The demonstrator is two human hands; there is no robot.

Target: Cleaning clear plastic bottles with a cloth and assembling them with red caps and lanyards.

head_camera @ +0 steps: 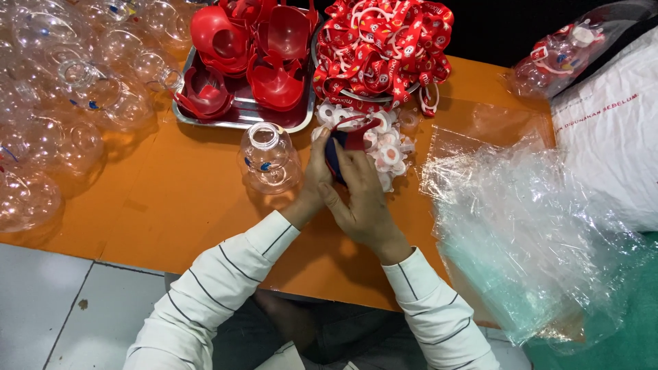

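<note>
Near the tabletop's [171,205] far edge, both hands meet: the left hand [317,179] and right hand [363,199] each have their grip clamped on a dark blue and red piece [345,142], just beside a clear plastic bottle [269,159] and white caps [391,151].

The right hand [363,199] and left hand [317,179] cover most of the dark blue part [334,156] between them, so its shape cannot be told. Left of it, the clear bottles [62,103] run past the picture's edge; the white sack [610,130] on the right is cropped too.
</note>
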